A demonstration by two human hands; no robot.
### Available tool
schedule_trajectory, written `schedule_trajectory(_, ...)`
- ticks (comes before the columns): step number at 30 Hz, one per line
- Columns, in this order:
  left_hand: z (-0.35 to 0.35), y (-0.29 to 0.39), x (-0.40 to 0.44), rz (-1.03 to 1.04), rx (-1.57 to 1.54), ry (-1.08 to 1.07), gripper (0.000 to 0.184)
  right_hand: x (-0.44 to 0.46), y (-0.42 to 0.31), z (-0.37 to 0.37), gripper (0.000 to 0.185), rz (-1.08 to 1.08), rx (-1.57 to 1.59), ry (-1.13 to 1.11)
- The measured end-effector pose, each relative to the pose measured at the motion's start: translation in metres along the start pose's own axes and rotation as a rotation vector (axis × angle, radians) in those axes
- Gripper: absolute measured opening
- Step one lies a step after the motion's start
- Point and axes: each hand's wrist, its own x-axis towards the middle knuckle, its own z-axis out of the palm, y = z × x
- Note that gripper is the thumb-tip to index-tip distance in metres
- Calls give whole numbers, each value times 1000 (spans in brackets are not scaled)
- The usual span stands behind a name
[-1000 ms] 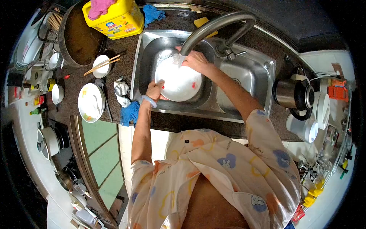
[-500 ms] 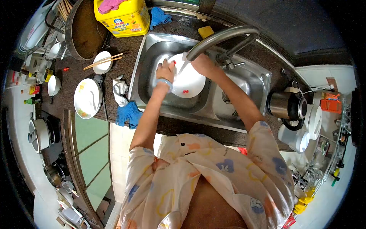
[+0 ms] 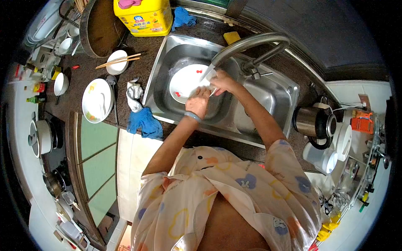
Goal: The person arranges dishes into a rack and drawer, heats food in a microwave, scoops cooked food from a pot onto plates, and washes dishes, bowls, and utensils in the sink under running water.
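Observation:
A white plate (image 3: 184, 81) with red cherry-like marks is held tilted in the left basin of the steel sink (image 3: 161, 54), under the faucet (image 3: 234, 42). Water runs from the spout onto it. My right hand (image 3: 223, 82) grips the plate's right rim, its fingertips partly hidden behind the stream and rim. My left hand (image 3: 198, 102), with a pale band at the wrist, is closed over the plate's near right edge, fingers bent onto its surface. The two hands are close together, just below the spout.
Left of the sink are a stained plate (image 3: 91, 100), a bowl (image 3: 115, 69) with chopsticks (image 3: 125, 60) across it, and a blue cloth (image 3: 144, 123). A yellow jug (image 3: 146, 21) and a sponge (image 3: 231, 38) sit behind. A kettle (image 3: 310, 122) stands at the right.
My left hand has moved from the plate's left side to its near right edge. The plate has turned and shifted left. My right hand has come lower into clearer view.

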Motion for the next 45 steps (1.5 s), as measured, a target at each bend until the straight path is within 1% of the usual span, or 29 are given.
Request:
schedule_trajectory(1, -4, -5, -4, -6, 2, 2, 42, 9, 5, -2, 54, -2, -4, -5)
schedule_trajectory(4, -24, -15, -17, 196, 57, 140, 29, 15, 2, -5, 56, -85, -131, -112)
schedule_trajectory(5, -26, -19, -22, 193, 58, 140, 29, 9, -13, -7, 58, -139, -346, -27)
schedule_trajectory(6, -31, -22, -25, 311, 61, 139, 27, 6, -25, -6, 60, -194, -560, 60)
schedule_trajectory(7, -34, -23, -29, 430, 65, 136, 26, 11, -29, -1, 60, -196, -557, 58)
schedule_trajectory(8, -37, -21, -33, 418, -12, 75, 36, 15, -35, 5, 59, -313, -682, 58)
schedule_trajectory(9, -42, -20, -35, 419, -9, 74, 36, 22, -38, 5, 59, -431, -808, 61)
schedule_trajectory(10, -47, -20, -37, 435, -21, 90, 37, 56, -15, 6, 55, -535, -617, 120)
schedule_trajectory(11, -49, -20, -38, 451, -36, 105, 37, 61, -13, 9, 55, -533, -615, 122)
schedule_trajectory(12, -51, -23, -37, 452, 3, 149, 27, 64, -15, 15, 53, -544, -483, 119)
schedule_trajectory(14, -54, -30, -37, 459, 20, 136, 28, 67, -16, 15, 51, -553, -351, 119)
schedule_trajectory(16, -55, -38, -38, 444, 21, 104, 33, 63, -21, 13, 48, -394, -396, 16)
schedule_trajectory(17, -55, -43, -39, 443, 21, 104, 33, 59, -22, 9, 48, -394, -395, 15)
schedule_trajectory(19, -57, -48, -37, 365, 33, 93, 37, 30, -23, 0, 44, -202, -337, -296)
schedule_trajectory(20, -55, -49, -36, 325, 42, 54, 48, 17, -14, 3, 45, -158, -198, -257)
schedule_trajectory(25, -45, -45, -35, 274, -29, 73, 48, -1, 11, 3, 56, -73, -40, -294)
schedule_trajectory(27, -42, -38, -31, 39, -201, 26, 40, -3, 19, 4, 53, -224, 213, 47)
schedule_trajectory(28, -43, -35, -28, -89, -286, -28, 33, -3, 19, 2, 53, -224, 217, 49)
schedule_trajectory(29, -38, -36, -25, -163, -369, 24, 29, -3, 19, -1, 51, -296, 220, 125)
schedule_trajectory(31, -14, -46, -15, -485, -884, 63, 28, -8, 14, -3, 49, -369, 224, 206)
schedule_trajectory(32, -12, -51, -14, -435, -1091, 108, 27, -13, 14, 3, 47, -480, 227, 214)
schedule_trajectory(33, -15, -49, -12, -433, -1090, 106, 27, -18, 13, 10, 44, -589, 229, 221)
schedule_trajectory(35, -18, -44, -6, -541, -1369, 139, 25, -11, 15, 35, 34, -636, 300, 154)
schedule_trajectory(36, -15, -43, -5, -526, -1502, 128, 28, -5, 19, 47, 34, -566, 195, 128)
schedule_trajectory(37, -10, -45, -4, -526, -1500, 122, 28, -7, 14, 63, 37, -851, 113, 223)
schedule_trajectory(39, -6, -45, -3, -478, -1428, 126, 31, -30, 4, 74, 39, -936, -534, 662)
schedule_trajectory(42, -15, -38, -5, -500, -1498, 76, 29, -10, -4, 76, 40, -801, -259, 762)
schedule_trajectory(43, -19, -36, -6, -508, -1536, 54, 29, 10, 2, 72, 40, -801, -257, 762)
schedule_trajectory(45, -26, -34, -14, -510, -1557, 62, 29, 53, 19, 60, 40, -687, 186, 724)
